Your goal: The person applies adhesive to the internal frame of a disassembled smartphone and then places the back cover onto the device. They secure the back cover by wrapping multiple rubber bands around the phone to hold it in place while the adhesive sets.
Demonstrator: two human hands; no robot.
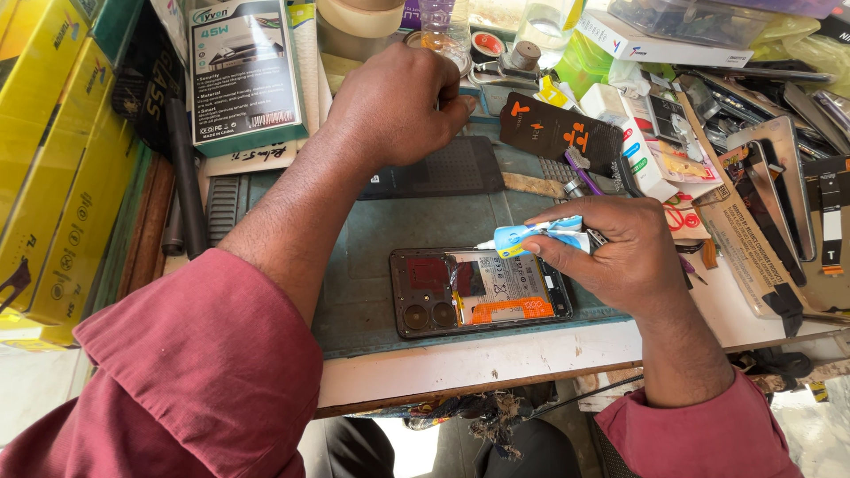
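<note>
At the far left, stacked yellow cardboard boxes (53, 168) stand on edge beside a teal-and-white charger carton (246, 75). Next comes the left hand (398, 106), its maroon sleeve (186, 381) pushed up the forearm — the fingers are curled shut into a loose fist over the back of the surface, and whether they grip anything I cannot tell. Below it lies a dark rectangular perforated pad (438, 168) on the grey-green work mat (354, 283). Near the front edge of that mat rests the opened black smartphone with its back cover off (481, 290), long axis running left to right, camera end pointing left, battery exposed. Just above its right half, the right hand (611, 257) is clamped on a small crumpled blue-and-white glue tube (536, 235) — the tube lies nearly level, nozzle pointing left over the phone's upper edge. Farther right, loose metal phone frames (779, 186) clutter the white surface (496, 363).
</note>
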